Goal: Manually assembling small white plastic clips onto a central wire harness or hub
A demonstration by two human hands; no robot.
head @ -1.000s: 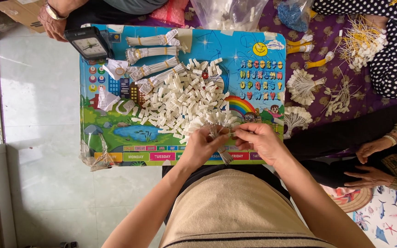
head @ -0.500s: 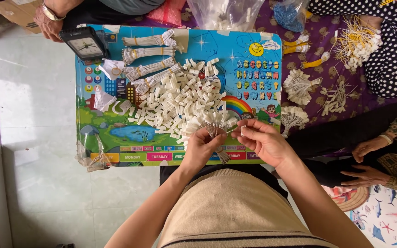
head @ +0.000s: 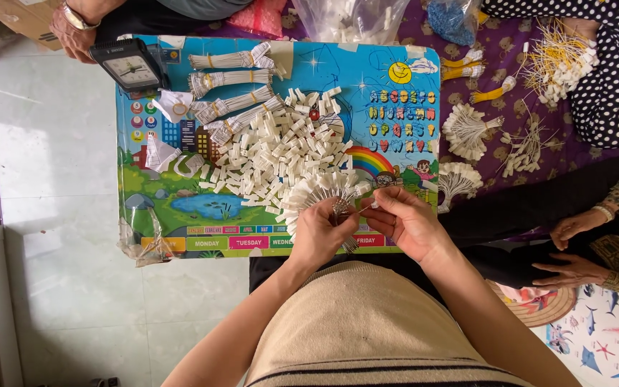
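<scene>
At the tabletop's (head: 180, 215) near edge, the left hand (head: 322, 233) clenches a fanned bundle of white-tagged wires (head: 320, 193) by its gathered stems. The right hand (head: 406, 226) pinches one tag. The bundle looks light, springy and prone to splaying; the gathered stems seem the best place to grip.

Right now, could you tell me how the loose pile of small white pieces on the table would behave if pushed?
The pile of white pieces would probably scatter, since they lie loose and unbundled. Each looks small, so likely light. The colourful table looks smooth, so they may slide.

The person wears a beige knitted top with dark stripes at the bottom; both forearms and the left hand (head: 322, 233) and right hand (head: 408, 223) are bare.
</scene>
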